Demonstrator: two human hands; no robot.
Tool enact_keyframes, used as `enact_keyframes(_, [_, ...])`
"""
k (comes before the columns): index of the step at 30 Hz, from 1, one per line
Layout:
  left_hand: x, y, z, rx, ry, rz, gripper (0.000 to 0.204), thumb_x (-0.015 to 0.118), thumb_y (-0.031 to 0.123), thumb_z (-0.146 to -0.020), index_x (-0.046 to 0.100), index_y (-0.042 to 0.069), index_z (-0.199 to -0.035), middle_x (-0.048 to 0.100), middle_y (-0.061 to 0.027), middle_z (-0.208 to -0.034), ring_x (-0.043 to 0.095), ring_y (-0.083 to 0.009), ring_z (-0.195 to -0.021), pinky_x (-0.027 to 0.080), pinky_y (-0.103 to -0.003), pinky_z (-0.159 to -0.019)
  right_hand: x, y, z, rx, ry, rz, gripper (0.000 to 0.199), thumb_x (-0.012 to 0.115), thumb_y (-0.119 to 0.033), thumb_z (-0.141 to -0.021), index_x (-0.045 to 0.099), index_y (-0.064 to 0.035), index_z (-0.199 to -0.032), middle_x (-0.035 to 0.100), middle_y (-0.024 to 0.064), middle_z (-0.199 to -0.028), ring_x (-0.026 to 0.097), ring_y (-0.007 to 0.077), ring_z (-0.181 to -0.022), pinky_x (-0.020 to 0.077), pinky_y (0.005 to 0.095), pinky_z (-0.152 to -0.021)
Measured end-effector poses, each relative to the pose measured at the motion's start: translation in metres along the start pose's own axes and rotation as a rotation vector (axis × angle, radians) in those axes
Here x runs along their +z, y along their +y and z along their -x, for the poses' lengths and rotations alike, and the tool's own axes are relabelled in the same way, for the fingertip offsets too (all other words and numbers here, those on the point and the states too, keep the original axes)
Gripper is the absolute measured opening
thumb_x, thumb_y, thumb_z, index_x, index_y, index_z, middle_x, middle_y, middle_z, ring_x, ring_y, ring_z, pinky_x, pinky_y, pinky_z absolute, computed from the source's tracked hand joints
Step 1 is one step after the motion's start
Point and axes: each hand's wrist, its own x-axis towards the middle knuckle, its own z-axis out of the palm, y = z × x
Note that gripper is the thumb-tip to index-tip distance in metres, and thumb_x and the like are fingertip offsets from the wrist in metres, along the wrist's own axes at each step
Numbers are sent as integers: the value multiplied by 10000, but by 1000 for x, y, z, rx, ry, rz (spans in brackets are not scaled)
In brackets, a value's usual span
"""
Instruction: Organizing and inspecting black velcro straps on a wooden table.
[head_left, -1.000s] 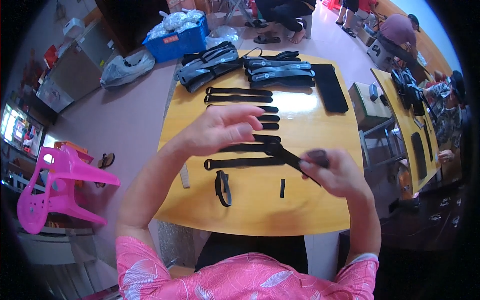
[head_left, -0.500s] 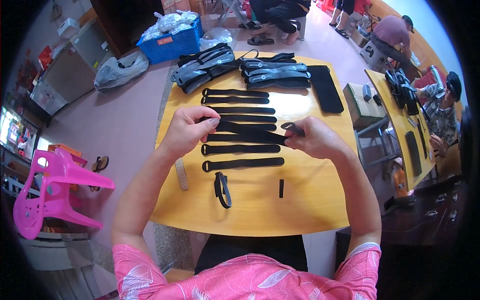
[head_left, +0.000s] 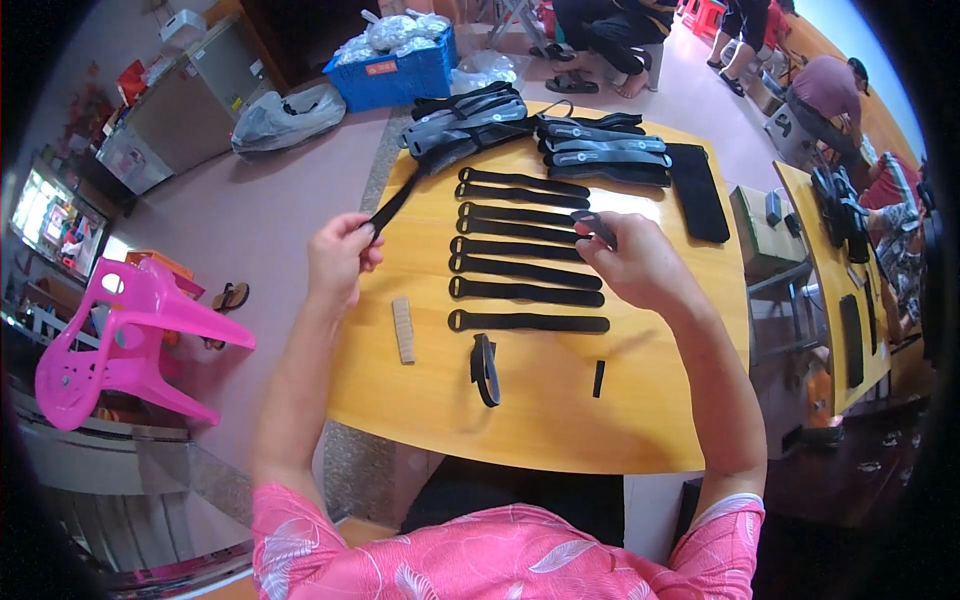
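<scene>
My left hand (head_left: 343, 258), past the table's left edge, pinches one end of a black strap (head_left: 398, 202). The strap slants up toward a bundle of black straps with grey bands (head_left: 465, 125); whether it touches the bundle I cannot tell. My right hand (head_left: 635, 258) is closed on a short dark strip (head_left: 596, 226), partly hidden by the fingers. Beside it lie several flat black straps with end loops (head_left: 530, 321), in a column across the table. Nearer me are a looped black strap (head_left: 486, 370) and a small black strip (head_left: 598, 379).
On the yellow table (head_left: 540, 435) are a second strap bundle (head_left: 605, 150), a black pad (head_left: 698, 193) and a ridged beige strip (head_left: 403, 331). A pink stool (head_left: 150, 320) stands at left, a blue crate (head_left: 390, 75) behind. People sit at the far right.
My left hand has moved left and down with the strap, which no longer stretches between my hands. My right hand stays over the straps' right ends. The whole view has shifted a little.
</scene>
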Motion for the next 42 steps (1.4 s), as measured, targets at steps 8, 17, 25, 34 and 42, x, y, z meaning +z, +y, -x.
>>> enact_keyframes(8, [-14,-26,48,-108,149,-398,271,584,16,-843,591,-84,-1095,641,-93,-673,555,-93,-480,425,-247,-417,2,17,65,-5,202,-279,232,469,-5,-842,552,27,-1057,645,155,-874,607,219,-771,482,338,-697])
enact_keyframes(17, [-20,-33,77,364,112,-1270,219,652,204,-845,649,27,-974,636,-179,-796,630,-383,-806,505,-464,-687,-4,25,151,-101,336,-91,248,476,137,-842,563,57,-1060,610,150,-853,655,229,-783,509,302,-654])
enact_keyframes(25, [72,12,182,458,-152,-803,240,714,121,-826,633,-5,-1015,586,-77,-696,559,-164,-545,451,-302,-519,48,21,202,148,207,-273,208,559,57,-860,605,30,-1061,643,176,-864,672,281,-768,542,361,-689])
enact_keyframes(34, [42,-7,169,161,72,178,136,600,4,-887,628,-22,-1018,636,-62,-766,561,-110,-579,483,-239,-533,84,24,211,26,98,-203,143,544,-16,-876,589,30,-1004,601,237,-836,603,424,-805,485,440,-694])
enact_keyframes(42, [27,23,199,143,-95,341,223,608,-38,-887,600,-62,-1109,650,-107,-873,631,-130,-743,542,-250,-607,93,16,213,184,145,-408,171,573,-41,-926,633,19,-1073,632,33,-791,569,97,-684,467,259,-604])
